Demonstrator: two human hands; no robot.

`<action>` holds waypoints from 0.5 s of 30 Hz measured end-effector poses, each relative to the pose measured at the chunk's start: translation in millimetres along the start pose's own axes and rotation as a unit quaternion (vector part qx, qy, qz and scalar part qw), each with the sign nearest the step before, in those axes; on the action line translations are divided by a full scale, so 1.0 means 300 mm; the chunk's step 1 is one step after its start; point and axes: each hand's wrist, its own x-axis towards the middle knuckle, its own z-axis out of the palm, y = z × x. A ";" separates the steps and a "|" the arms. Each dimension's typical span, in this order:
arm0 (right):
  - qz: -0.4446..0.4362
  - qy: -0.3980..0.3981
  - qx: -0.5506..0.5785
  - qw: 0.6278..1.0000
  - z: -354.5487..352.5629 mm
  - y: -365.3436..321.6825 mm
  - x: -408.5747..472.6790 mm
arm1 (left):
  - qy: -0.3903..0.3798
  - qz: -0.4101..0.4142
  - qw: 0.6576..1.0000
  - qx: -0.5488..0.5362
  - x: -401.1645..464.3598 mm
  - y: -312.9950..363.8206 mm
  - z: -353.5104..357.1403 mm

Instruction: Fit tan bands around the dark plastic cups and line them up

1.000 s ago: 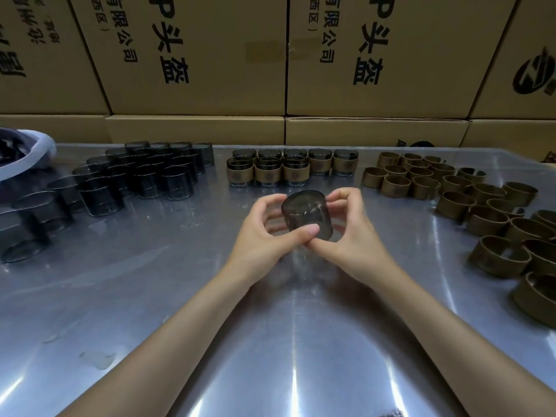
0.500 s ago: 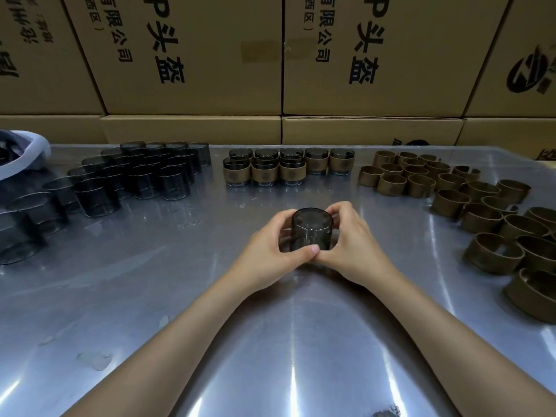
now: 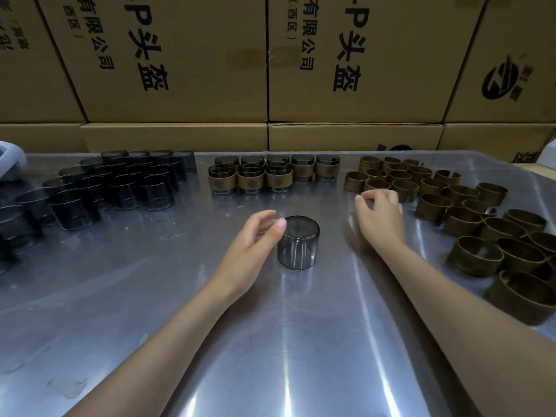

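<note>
Both hands off cup (image 3: pixel 298 246) | right hand (image 3: pixel 379 219) moved toward bands (image 3: pixel 433 203)

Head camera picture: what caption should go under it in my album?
Left hand touches an upside-down dark cup while right hand reaches toward tan bands.

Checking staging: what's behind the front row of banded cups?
Behind the front row of banded cups stands a second row of banded cups, then cardboard boxes. Front cups hide the lower parts of three rear ones.
</note>
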 end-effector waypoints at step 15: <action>-0.002 0.006 -0.202 0.979 0.039 0.029 0.152 | 0.023 -0.014 0.999 -0.042 0.017 -0.007 -0.006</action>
